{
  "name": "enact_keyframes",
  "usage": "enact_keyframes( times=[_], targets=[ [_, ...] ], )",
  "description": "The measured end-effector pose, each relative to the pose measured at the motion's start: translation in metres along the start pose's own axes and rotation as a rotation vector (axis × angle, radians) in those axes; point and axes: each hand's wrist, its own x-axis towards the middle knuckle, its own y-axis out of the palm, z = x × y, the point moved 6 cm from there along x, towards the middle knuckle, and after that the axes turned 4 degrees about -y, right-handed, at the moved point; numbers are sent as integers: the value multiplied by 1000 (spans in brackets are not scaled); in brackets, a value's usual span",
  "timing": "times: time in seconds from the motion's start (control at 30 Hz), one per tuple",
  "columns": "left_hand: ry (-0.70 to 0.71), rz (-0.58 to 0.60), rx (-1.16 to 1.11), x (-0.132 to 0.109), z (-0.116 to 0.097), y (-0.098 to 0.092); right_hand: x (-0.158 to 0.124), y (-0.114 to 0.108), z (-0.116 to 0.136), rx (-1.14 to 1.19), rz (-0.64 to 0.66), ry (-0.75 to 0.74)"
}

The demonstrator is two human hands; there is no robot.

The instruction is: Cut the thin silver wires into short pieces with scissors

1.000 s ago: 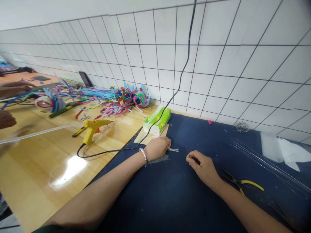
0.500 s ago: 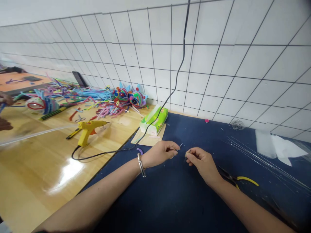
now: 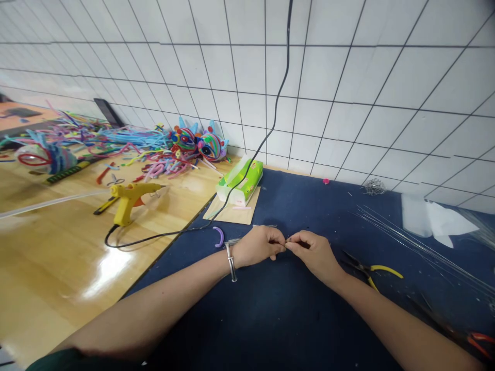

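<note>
Over the dark blue mat (image 3: 247,319), my left hand (image 3: 260,244) and my right hand (image 3: 316,253) meet with their fingertips touching. Thumb and forefinger of the left are pinched on a short, thin piece of wire, mostly hidden by the fingers. The right is closed in a pinch at the same spot; what it grips is too small to make out. A silver bangle (image 3: 231,262) circles my left wrist. Close behind that wrist lie several short wires (image 3: 233,241) and a purple curved piece (image 3: 219,237). Yellow-handled pliers (image 3: 365,269) lie beside my right forearm.
A yellow glue gun (image 3: 129,198) rests on the wooden table at left, its black cord crossing a green tissue pack (image 3: 243,180). Pipe cleaners (image 3: 131,138) and decorated balls (image 3: 212,147) lie behind. Long wires (image 3: 410,242) and red-handled pliers (image 3: 481,341) are at right.
My hands have come together from a small gap, so their fingertips now touch. The view has shifted slightly downward and right. The other person's hand at far left is out of view.
</note>
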Motion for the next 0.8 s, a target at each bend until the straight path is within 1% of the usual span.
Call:
enact_keyframes(
  times=[0.17, 0.33, 0.5, 0.6, 0.8],
  targets=[
    [-9, -20, 40, -1, 3, 2, -1, 3, 3, -27, 9, -33],
    [26, -62, 99, -3, -2, 0, -3, 3, 10, -93, -33, -114],
    [56, -97, 143, -5, -6, -2, -4, 3, 15, -117, -69, -156],
    [88, -139, 222, -6, -9, -3, -4, 5, 14, -110, -76, -163],
    [120, -208, 365, -9, -12, -1, -6, 7, 9, -98, -45, -136]
  ],
)
